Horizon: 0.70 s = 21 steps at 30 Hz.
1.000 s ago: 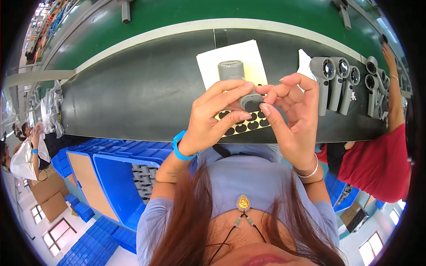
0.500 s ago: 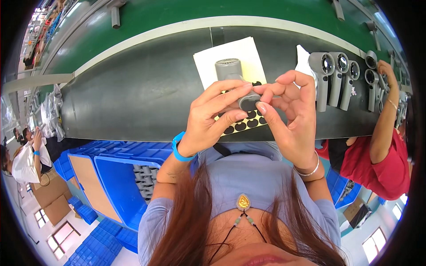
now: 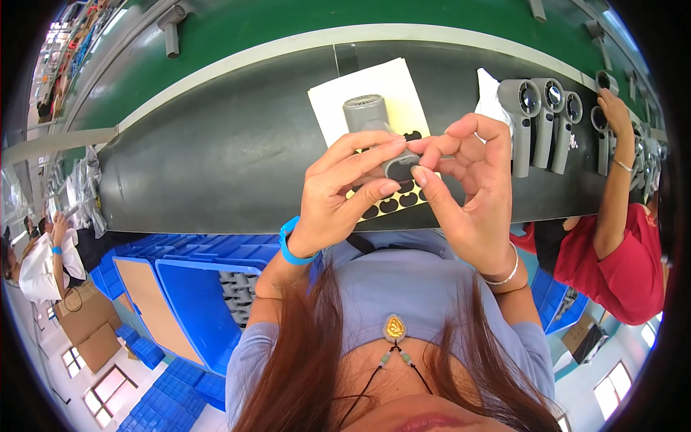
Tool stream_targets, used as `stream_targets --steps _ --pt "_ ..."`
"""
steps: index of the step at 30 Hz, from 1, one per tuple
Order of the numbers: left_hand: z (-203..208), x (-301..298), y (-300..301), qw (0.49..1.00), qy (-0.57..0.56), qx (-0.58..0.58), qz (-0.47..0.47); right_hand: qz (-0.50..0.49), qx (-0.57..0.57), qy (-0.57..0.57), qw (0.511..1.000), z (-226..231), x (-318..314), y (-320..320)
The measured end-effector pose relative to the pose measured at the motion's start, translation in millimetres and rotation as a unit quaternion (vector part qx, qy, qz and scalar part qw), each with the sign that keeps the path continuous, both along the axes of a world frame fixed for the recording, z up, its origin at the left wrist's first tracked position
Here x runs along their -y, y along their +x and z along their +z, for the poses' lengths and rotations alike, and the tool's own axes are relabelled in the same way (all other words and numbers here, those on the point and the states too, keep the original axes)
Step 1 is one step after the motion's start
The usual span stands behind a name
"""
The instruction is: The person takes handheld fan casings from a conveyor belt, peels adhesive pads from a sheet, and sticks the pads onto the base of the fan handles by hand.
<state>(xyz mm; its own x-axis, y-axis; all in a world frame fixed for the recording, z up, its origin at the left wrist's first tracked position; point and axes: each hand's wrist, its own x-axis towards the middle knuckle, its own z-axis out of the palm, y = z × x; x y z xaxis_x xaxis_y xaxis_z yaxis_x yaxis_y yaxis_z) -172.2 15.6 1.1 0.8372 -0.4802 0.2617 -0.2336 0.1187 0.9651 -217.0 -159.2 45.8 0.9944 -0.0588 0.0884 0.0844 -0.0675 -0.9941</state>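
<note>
Dark worktop [image 3: 216, 165] runs beside a green conveyor belt [image 3: 237, 57]. Grey handheld fan [image 3: 374, 133] is held above it, over a pale sheet [image 3: 392, 83]. Left hand [image 3: 338, 191] fingers are closed on the fan body from the left; right hand [image 3: 468, 187] thumb and forefinger are pinched at its lower end. Just under the fingers lies a strip of black oval pads [image 3: 392, 201]. Well right of the fingers, grey fans [image 3: 543, 119] lie in a row; another person's hand [image 3: 612, 108] touches them. Blue crates [image 3: 194, 302] sit below the worktop edge.

I see co-worker's arm in red sleeve [image 3: 612, 187] now stretched up to row of grey handheld fans [image 3: 543, 115]; earlier lower.
</note>
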Motion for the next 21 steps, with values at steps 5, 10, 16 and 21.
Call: stream_targets --steps 5,10,16,21 --pt "0.8 1.2 -1.3 1.000 -0.011 -0.015 -0.007 -0.004 0.008 -0.019 1.000 1.6 -0.3 -0.9" --pt "1.1 6.6 -4.4 1.000 -0.015 -0.008 0.007 -0.010 0.018 -0.179 0.984 9.2 5.3 -4.8" --pt "2.2 10.4 -6.6 1.000 -0.012 -0.013 0.006 -0.038 0.076 -0.286 0.955 9.3 8.3 -4.7" --pt "3.4 10.6 -7.1 1.000 -0.002 -0.011 0.001 -0.042 0.055 -0.262 0.963 10.3 6.8 -4.4"
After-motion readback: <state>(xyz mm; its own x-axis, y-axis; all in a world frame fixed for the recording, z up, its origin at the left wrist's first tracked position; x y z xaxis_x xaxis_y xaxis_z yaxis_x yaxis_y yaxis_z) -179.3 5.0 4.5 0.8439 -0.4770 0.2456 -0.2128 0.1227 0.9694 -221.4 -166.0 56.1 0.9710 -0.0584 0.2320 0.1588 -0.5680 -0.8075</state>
